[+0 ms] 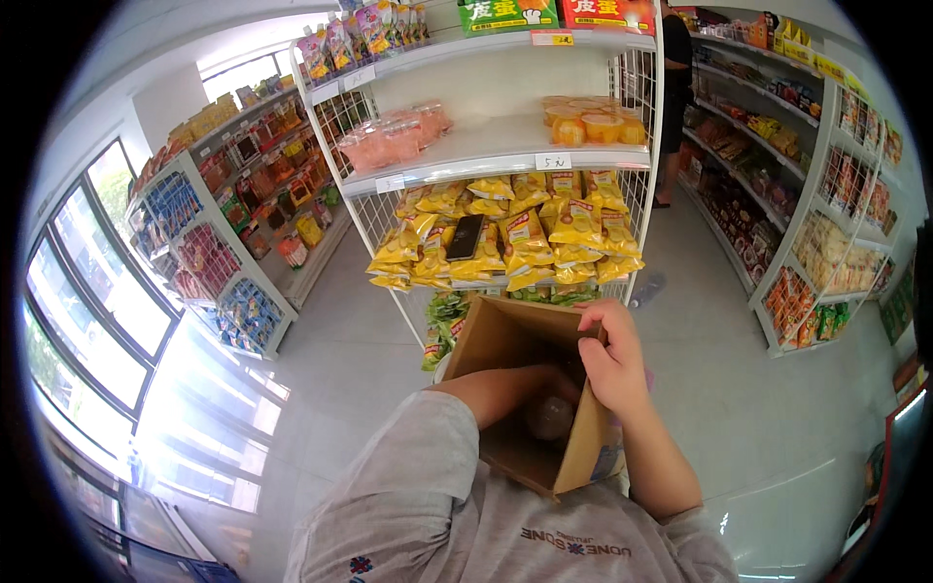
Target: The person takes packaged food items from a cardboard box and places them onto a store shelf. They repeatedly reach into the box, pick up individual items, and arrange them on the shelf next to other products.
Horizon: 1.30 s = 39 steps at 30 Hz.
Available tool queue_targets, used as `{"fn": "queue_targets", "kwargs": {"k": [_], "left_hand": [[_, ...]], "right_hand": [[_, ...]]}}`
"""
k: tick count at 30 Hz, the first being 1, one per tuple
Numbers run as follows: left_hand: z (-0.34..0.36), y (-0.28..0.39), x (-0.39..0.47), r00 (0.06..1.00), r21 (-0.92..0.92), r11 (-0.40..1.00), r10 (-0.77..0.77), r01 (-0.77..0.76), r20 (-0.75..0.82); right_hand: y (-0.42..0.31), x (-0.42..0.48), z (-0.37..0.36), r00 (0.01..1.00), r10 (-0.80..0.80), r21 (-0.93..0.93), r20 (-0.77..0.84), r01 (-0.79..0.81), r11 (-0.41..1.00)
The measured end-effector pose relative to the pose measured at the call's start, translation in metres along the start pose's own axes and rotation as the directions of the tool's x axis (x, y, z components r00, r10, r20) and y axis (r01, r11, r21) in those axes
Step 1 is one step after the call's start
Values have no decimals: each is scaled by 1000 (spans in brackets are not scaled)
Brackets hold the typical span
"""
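Note:
A tall cardboard box [503, 321] is tilted with its mouth towards me, against my front. My right hand [609, 353] grips its right rim, with the thumb on the inner side and fingers over the edge. Deep in the box reaches my left forearm, and my left hand [560, 379] is dim and partly hidden there. Close to that hand lies a rounded, translucent item [550, 417]; whether the fingers hold it cannot be made out.
Ahead stands a white rack with yellow snack bags [525, 233], a black phone [465, 237] lying on them. Orange cups [594, 120] and pink-toned packs [397, 135] sit above. Stocked shelves line both sides. A person [674, 102] stands at the back right. A clear bottle [647, 290] lies on the floor.

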State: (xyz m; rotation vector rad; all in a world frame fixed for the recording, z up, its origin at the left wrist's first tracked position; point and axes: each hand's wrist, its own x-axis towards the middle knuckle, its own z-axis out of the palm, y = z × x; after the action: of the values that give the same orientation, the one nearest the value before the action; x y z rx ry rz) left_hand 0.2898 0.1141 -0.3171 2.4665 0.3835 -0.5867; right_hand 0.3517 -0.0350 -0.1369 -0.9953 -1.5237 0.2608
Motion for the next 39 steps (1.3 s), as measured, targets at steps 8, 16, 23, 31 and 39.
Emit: {"fn": "queue_targets", "kwargs": {"k": [8,16,23,31,39], "left_hand": [[-9,-9,-10,998,-20,998,-59,59,27],[-23,-15,2,998,-27,998,-50,51,32],[-17,-17,13,998,-54,998,-39,41,47],[-20,-23,20,997,-82,996,-14,20,70],[-26,-33,7,994,-129,991,-25,39,103]], "right_hand": [[1,9,23,987,-151,-44,-56,148,988],[13,18,18,995,-73,-48,-67,69,996],[40,10,-12,982,69,1,-177,-70,998],[58,22,-26,936,346,167,-62,-333,928],[50,27,10,1000,14,-10,-21,-14,1000]]}}
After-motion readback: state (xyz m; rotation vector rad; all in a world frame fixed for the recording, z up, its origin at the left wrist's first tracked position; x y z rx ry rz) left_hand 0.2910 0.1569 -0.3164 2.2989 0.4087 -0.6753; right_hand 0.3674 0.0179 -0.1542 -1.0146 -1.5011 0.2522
